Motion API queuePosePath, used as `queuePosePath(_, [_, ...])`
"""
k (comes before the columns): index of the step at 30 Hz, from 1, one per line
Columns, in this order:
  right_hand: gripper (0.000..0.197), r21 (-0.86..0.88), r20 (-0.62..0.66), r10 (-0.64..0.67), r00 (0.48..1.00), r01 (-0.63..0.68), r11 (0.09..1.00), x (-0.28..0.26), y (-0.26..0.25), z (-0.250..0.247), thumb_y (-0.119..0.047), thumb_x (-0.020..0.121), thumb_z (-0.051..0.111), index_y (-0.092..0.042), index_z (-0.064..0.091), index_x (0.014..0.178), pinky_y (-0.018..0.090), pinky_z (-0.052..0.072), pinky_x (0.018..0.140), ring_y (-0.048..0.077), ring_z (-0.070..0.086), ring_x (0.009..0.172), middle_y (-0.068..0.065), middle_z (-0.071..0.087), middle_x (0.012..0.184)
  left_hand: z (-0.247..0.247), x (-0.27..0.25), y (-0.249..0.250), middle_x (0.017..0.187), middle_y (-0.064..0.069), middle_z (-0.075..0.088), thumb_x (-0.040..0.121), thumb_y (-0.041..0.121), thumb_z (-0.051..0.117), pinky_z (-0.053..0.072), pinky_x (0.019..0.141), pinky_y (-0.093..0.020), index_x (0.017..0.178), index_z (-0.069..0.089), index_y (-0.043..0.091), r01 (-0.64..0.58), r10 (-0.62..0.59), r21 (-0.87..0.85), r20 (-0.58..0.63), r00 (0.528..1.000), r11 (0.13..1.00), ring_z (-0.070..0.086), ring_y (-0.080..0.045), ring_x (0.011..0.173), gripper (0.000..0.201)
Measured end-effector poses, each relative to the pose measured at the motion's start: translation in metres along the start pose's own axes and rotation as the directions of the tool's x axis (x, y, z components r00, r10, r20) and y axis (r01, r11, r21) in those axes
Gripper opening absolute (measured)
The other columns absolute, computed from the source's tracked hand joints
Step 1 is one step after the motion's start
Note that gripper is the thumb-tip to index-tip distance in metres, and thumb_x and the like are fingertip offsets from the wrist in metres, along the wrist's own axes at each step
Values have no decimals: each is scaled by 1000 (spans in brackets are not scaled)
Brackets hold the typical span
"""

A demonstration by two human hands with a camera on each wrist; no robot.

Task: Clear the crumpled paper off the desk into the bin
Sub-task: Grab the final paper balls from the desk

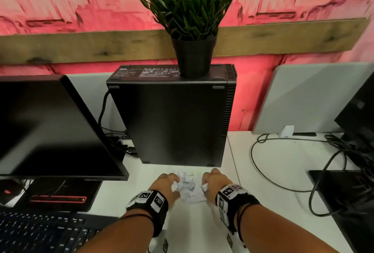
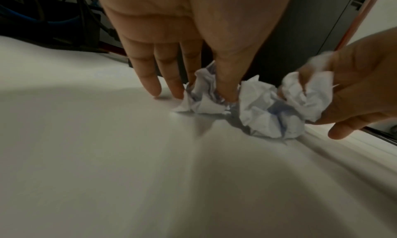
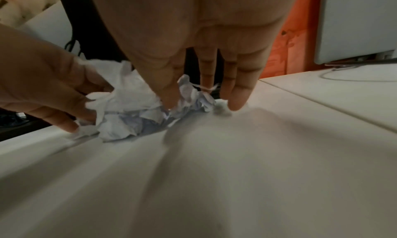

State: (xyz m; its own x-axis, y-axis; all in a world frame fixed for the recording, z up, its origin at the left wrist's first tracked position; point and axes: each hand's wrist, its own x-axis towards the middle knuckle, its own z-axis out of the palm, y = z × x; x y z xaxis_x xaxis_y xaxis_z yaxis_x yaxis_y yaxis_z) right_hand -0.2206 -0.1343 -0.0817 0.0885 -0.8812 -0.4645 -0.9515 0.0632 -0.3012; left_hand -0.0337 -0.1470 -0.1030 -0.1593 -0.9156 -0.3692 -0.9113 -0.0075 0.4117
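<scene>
**A:** Where is the paper lying?

**B:** A heap of crumpled white paper balls with blue print (image 1: 189,188) sits on the pale grey desk top (image 1: 273,171), at 6 o'clock from the upright black computer tower (image 1: 172,123) and just in front of its base. The left hand (image 1: 165,187) closes in on the heap from 9 o'clock, the right hand (image 1: 214,184) from 3 o'clock.

**A:** And the hands themselves?

**B:** In the left wrist view the left hand (image 2: 193,43) has its fingers pointing down at the desk, thumb and forefinger pinching one paper wad (image 2: 204,95) between them. The right hand (image 2: 354,89), seen from there, curls round another wad at the heap's far side. The right wrist view agrees: the right hand (image 3: 204,55) digs its thumb into the paper (image 3: 133,109), while the left hand (image 3: 43,89) grasps the other end (the edges there are blurred).

**A:** What else is in shot?

**B:** A green leafy plant in a black pot (image 1: 193,56) stands on top of the tower. A dark flat monitor (image 1: 52,127) is at 9 o'clock from the tower, a black keyboard (image 1: 40,232) at 7 o'clock from the hands, and black cables (image 1: 283,171) loop over the desk at 3 o'clock.
</scene>
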Motion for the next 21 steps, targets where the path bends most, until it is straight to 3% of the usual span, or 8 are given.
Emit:
queuePosePath(3, [33, 30, 10, 18, 1000, -19, 999, -1, 6, 0, -21, 90, 53, -14, 50, 122, 29, 44, 93, 26, 54, 112, 8, 41, 126, 0, -2, 1, 106, 4, 48, 89, 29, 56, 43, 83, -22, 92, 49, 30, 2, -5, -54, -49, 999, 999, 53, -17, 92, 8])
queuePosePath(5, [26, 78, -21, 35, 999, -33, 996, -2, 12, -1, -23, 91, 52, -16, 50, 116, 28, 43, 90, 24, 55, 106, 7, 45, 123, -2, -2, -1, 103, 4, 54, 93, 28, 48, 46, 87, -28, 83, 49, 31, -20, 16, -44, -85, 996, 999, 56, -19, 96, 11])
queuePosePath(7, [13, 133, -64, 52, 997, -44, 990, -3, 17, -3, -21, 91, 50, -21, 46, 103, 27, 43, 84, 21, 52, 92, 7, 50, 117, -5, -2, -3, 99, 3, 57, 95, 27, 42, 47, 89, -33, 83, 54, 28, -31, 24, -57, -122, 992, 998, 56, -22, 97, 17])
queuePosePath(10, [23, 160, -53, 97, 994, -88, 983, -3, 25, -8, -12, 89, 46, -25, 43, 107, 25, 41, 75, 18, 49, 86, 4, 57, 110, -9, -2, -3, 103, 0, 59, 98, 22, 36, 44, 90, -32, 101, 60, 21, -44, 14, -125, -233, 972, 991, 54, -22, 99, 25])
queuePosePath(12, [33, 171, -45, 115, 992, -106, 980, -4, 28, -12, -9, 88, 45, -23, 42, 118, 26, 43, 77, 19, 52, 88, 6, 59, 111, -11, -3, 1, 100, -1, 58, 98, 16, 35, 44, 83, -28, 97, 60, 19, -60, -11, -216, -313, 950, 975, 56, -21, 91, 25])
queuePosePath(15, [37, 186, -48, 119, 992, -108, 977, -10, 31, -17, -16, 89, 47, -22, 38, 125, 29, 46, 80, 22, 55, 94, 7, 57, 113, -13, -5, 6, 90, 0, 55, 96, 13, 36, 47, 77, -28, 84, 53, 22, -35, -93, -354, -338, 937, 935, 57, -23, 81, 23])
queuePosePath(18, [37, 166, -40, 120, 992, -111, 980, -19, 35, -20, -25, 88, 48, -26, 37, 123, 29, 48, 78, 19, 55, 90, -1, 54, 106, -15, -10, 10, 75, 0, 54, 94, 30, 45, 46, 72, -30, 79, 51, 18, -20, -92, -348, -302, 949, 937, 55, -24, 75, 21])
queuePosePath(21, [33, 138, -61, 110, 992, -101, 985, -24, 38, -19, -36, 86, 49, -29, 41, 116, 28, 46, 75, 18, 56, 90, -5, 55, 104, -15, -15, 13, 61, 2, 43, 81, 48, 63, 36, 54, -25, 70, 42, 19, 23, -120, -340, -268, 956, 940, 42, -17, 57, 38])
